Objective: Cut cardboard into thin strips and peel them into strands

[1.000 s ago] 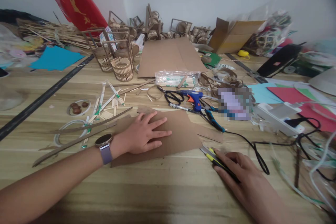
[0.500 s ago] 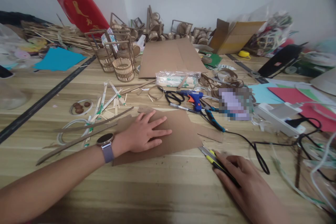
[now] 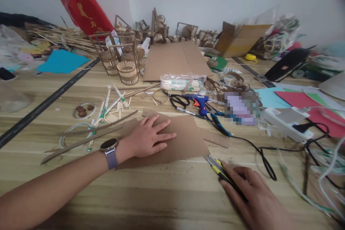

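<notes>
My left hand point(image 3: 151, 136) lies flat with spread fingers on a piece of brown cardboard point(image 3: 185, 138), pressing it to the wooden table point(image 3: 151, 197). A watch with a purple strap point(image 3: 111, 159) is on that wrist. In my right hand point(image 3: 250, 190) is a yellow and black utility knife point(image 3: 219, 170), its blade out and pointing up-left. The blade tip is at the cardboard's lower right corner; whether it touches is hard to tell. A narrow cardboard strip point(image 3: 215, 138) sticks out at the right edge.
Beyond the cardboard lie a blue glue gun point(image 3: 199, 103), pliers point(image 3: 221, 125) and wrapped sticks point(image 3: 182, 83). Small bamboo baskets point(image 3: 127, 73) stand behind. At right are a power strip point(image 3: 288, 120) and looping black cables point(image 3: 266, 163). Thin wooden strips point(image 3: 81, 145) lie at left.
The knife and my right hand have shifted very slightly down. My left hand stays in place on the cardboard. The whole view has tilted a little.
</notes>
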A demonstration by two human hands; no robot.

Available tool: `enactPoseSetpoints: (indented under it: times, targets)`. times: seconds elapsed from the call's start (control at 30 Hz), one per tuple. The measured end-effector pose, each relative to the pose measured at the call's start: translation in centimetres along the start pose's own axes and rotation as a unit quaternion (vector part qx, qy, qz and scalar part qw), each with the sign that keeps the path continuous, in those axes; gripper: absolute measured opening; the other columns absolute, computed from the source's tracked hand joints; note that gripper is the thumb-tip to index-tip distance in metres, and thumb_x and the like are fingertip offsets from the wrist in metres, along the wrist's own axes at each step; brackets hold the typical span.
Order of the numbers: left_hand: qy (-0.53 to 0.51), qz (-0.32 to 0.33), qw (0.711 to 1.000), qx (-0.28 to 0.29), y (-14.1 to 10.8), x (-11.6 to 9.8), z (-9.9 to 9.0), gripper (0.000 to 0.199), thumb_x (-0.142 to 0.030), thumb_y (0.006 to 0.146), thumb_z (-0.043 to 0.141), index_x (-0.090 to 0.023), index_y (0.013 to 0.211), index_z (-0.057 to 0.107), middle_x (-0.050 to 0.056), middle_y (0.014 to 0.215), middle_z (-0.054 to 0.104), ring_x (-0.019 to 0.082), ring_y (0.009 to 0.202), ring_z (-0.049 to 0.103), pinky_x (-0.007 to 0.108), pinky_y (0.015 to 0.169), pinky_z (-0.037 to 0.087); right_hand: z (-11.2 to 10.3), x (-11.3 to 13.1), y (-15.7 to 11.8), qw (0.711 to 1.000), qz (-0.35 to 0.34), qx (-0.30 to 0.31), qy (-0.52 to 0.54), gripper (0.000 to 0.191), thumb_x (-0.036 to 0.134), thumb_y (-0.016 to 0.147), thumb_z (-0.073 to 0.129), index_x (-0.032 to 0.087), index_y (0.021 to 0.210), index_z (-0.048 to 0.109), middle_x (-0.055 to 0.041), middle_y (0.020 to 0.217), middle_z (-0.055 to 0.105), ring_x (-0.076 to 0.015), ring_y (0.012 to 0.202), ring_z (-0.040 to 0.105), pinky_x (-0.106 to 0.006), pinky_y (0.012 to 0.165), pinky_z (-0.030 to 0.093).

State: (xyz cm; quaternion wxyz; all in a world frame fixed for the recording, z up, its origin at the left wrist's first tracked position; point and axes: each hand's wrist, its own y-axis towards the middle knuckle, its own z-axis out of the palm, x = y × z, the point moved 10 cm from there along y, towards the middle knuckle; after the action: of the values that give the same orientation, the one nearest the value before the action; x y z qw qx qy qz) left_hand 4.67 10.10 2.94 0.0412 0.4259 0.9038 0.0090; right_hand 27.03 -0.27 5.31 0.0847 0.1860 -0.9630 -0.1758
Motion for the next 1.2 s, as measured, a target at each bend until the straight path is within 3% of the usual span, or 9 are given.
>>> enactPoseSetpoints:
  times: [0.2, 0.43, 0.63, 0.73, 0.8, 0.93, 0.97, 1.07, 1.2]
  targets:
    - [-0.028, -0.022, 0.999, -0.022, 0.2, 0.5, -0.8, 0.047, -0.051, 0.099, 0.043, -0.036, 0.143, 0.048, 0.012, 0.158, 0.03, 0.042, 0.137, 0.033, 0.063, 0.104, 0.03, 0.6, -0.9, 0.2, 0.999, 0.025, 0.024, 0.019, 0.042, 0.044, 0.099, 0.044, 0.018, 0.122, 0.068, -0.0086, 0.093, 0.064, -0.0204, 0.083, 0.067, -0.031, 0.072, 0.059]
    - [-0.095, -0.14, 0.986, -0.005, 2.5, 2.7, -1.7, 0.09, -0.065, 0.081, 0.066, -0.007, 0.145, 0.041, 0.022, 0.138, 0.054, 0.039, 0.122, 0.047, 0.054, 0.106, 0.034, 1.4, -1.4, -0.3, 0.998, 0.053, 0.021, 0.039, 0.042, 0.044, 0.098, 0.046, 0.019, 0.127, 0.063, -0.0088, 0.097, 0.063, -0.0224, 0.089, 0.066, -0.036, 0.079, 0.057]
    - [-0.146, -0.158, 0.977, 0.013, 2.5, 2.6, -7.6, 0.03, -0.034, 0.09, 0.062, -0.019, 0.116, 0.061, 0.006, 0.114, 0.068, 0.024, 0.101, 0.064, 0.033, 0.082, 0.048, 1.1, -3.3, -0.6, 0.994, 0.081, 0.029, 0.061, 0.04, 0.044, 0.097, 0.048, 0.02, 0.125, 0.062, -0.0088, 0.101, 0.064, -0.0231, 0.093, 0.068, -0.037, 0.083, 0.057]
    - [-0.118, -0.127, 0.984, -0.029, 0.8, -0.6, -11.5, 0.015, -0.022, 0.091, 0.059, -0.02, 0.105, 0.06, 0.003, 0.105, 0.067, 0.022, 0.094, 0.062, 0.031, 0.077, 0.046, 0.1, -5.3, -0.4, 0.99, 0.113, 0.048, 0.074, 0.039, 0.047, 0.094, 0.049, 0.019, 0.118, 0.065, -0.0094, 0.099, 0.065, -0.0239, 0.089, 0.07, -0.037, 0.079, 0.058]
    - [-0.062, -0.063, 0.995, -0.044, -0.5, -4.8, -12.8, 0.011, -0.012, 0.089, 0.056, -0.02, 0.096, 0.06, 0.002, 0.095, 0.065, 0.019, 0.082, 0.06, 0.031, 0.071, 0.045, -0.8, -6.5, 0.1, 0.988, 0.128, 0.052, 0.071, 0.039, 0.049, 0.093, 0.05, 0.02, 0.114, 0.064, -0.0099, 0.098, 0.066, -0.0251, 0.087, 0.07, -0.038, 0.077, 0.059]
    - [0.051, 0.014, 0.994, -0.093, -3.1, -12.0, -12.0, 0.012, -0.009, 0.084, 0.056, -0.021, 0.084, 0.058, 0.001, 0.081, 0.061, 0.019, 0.07, 0.056, 0.03, 0.057, 0.042, -3.1, -6.5, 2.2, 0.994, 0.088, 0.031, 0.06, 0.038, 0.051, 0.093, 0.048, 0.02, 0.112, 0.059, -0.0114, 0.097, 0.07, -0.0269, 0.085, 0.072, -0.037, 0.072, 0.059]
    - [0.064, 0.03, 0.988, -0.135, -3.8, -13.2, -12.1, 0.012, -0.009, 0.084, 0.055, -0.021, 0.084, 0.058, 0.0, 0.077, 0.061, 0.019, 0.066, 0.055, 0.03, 0.053, 0.04, -3.3, -5.9, 2.9, 0.995, 0.07, 0.042, 0.064, 0.035, 0.05, 0.094, 0.048, 0.021, 0.111, 0.057, -0.011, 0.097, 0.072, -0.0265, 0.083, 0.073, -0.035, 0.069, 0.058]
    - [0.069, 0.02, 0.987, -0.141, -5.0, -14.0, -10.1, 0.018, -0.013, 0.09, 0.049, -0.022, 0.099, 0.062, 0.003, 0.082, 0.066, 0.021, 0.071, 0.059, 0.031, 0.056, 0.044, -2.8, -3.3, 4.7, 0.99, 0.016, 0.108, 0.084, 0.025, 0.041, 0.097, 0.044, 0.023, 0.111, 0.056, -0.0062, 0.089, 0.075, -0.0227, 0.069, 0.073, -0.03, 0.056, 0.054]
    - [0.059, 0.026, 0.987, -0.147, -5.9, -14.1, -9.2, 0.024, -0.016, 0.092, 0.046, -0.022, 0.107, 0.063, 0.006, 0.09, 0.07, 0.022, 0.077, 0.063, 0.031, 0.059, 0.049, -1.2, 1.9, 6.3, 0.971, -0.093, 0.206, 0.075, 0.015, 0.029, 0.098, 0.045, 0.024, 0.104, 0.058, -0.0017, 0.079, 0.073, -0.0208, 0.067, 0.071, -0.028, 0.055, 0.048]
